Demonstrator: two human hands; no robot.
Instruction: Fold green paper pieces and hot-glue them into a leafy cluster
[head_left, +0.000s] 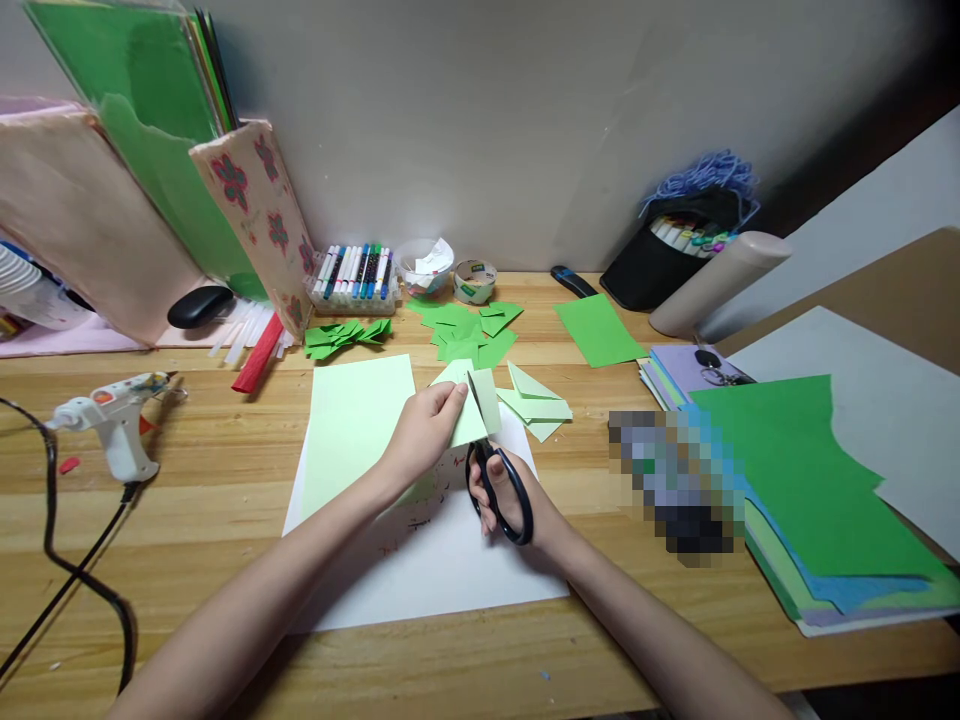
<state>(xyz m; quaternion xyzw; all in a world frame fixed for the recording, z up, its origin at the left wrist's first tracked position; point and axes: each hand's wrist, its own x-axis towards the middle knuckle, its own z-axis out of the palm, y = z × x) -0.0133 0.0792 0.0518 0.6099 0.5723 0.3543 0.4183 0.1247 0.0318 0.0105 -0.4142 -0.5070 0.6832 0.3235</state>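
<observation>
My left hand (425,432) pinches a folded light green paper piece (472,405) above a white sheet (442,560) on the wooden desk. My right hand (517,505) grips black-handled scissors (499,485), fingers through the loops, with the blades pointing up into the lower edge of the paper piece. A larger light green sheet (356,425) lies just left of my left hand. Cut light green triangles (536,405) rest to the right of the held piece.
A glue gun (112,415) with its black cord lies at the left. Darker green scraps (465,330), a marker tray (354,275), a tape roll (475,281) and a green square (598,330) sit behind. Stacked coloured paper (810,500) fills the right side.
</observation>
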